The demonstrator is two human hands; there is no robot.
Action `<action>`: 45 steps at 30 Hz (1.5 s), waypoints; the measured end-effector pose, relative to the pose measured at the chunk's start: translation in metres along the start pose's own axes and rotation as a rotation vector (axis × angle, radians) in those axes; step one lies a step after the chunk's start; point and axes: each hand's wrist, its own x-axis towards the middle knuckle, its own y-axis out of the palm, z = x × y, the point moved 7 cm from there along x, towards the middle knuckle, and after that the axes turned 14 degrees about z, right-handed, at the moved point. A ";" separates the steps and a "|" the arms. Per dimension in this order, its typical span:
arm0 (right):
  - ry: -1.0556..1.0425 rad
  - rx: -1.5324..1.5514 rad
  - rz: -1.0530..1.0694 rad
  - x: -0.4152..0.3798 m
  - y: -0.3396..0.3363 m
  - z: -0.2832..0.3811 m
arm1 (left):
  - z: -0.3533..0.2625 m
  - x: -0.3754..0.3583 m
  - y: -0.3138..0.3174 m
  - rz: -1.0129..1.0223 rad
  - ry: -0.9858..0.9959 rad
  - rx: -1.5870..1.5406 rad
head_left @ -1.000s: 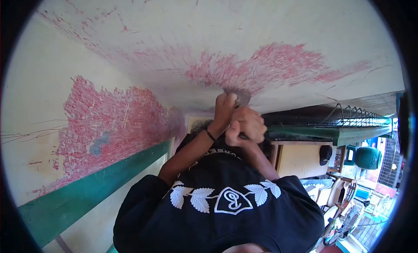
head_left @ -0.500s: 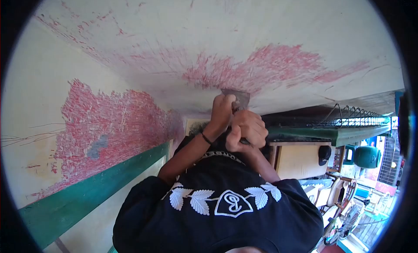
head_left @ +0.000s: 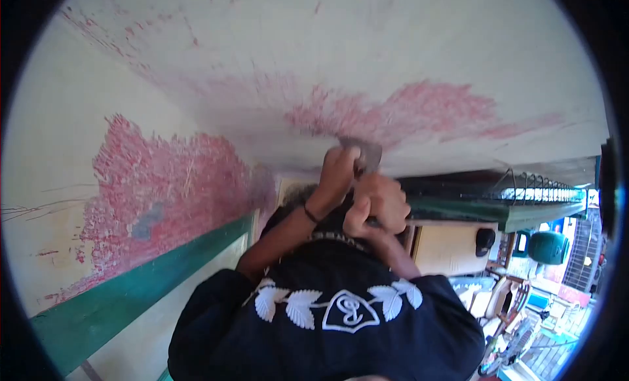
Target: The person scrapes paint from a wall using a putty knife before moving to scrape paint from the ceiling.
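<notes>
Red-patched wall [head_left: 432, 106], left hand [head_left: 339, 168] and right hand [head_left: 381, 205] around a scraper [head_left: 372, 156].

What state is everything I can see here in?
Scraper: held in both hands, blade at the front wall
Left hand: fingers curled, on the scraper near its blade
Right hand: closed on the scraper
Front wall: scuffed, pink patches amid white
Left wall: large rough pink patch
Wristband: worn, left wrist
Shirt: worn
</notes>
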 end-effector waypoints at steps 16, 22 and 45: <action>0.097 -0.071 -0.074 -0.018 -0.006 0.007 | 0.031 0.004 -0.004 0.200 -0.063 0.171; 0.095 -0.135 -0.041 -0.026 0.010 -0.010 | 0.026 0.002 0.001 0.156 0.093 0.184; 0.071 -0.160 0.007 -0.033 0.011 -0.007 | 0.045 0.006 -0.020 0.066 -0.188 0.042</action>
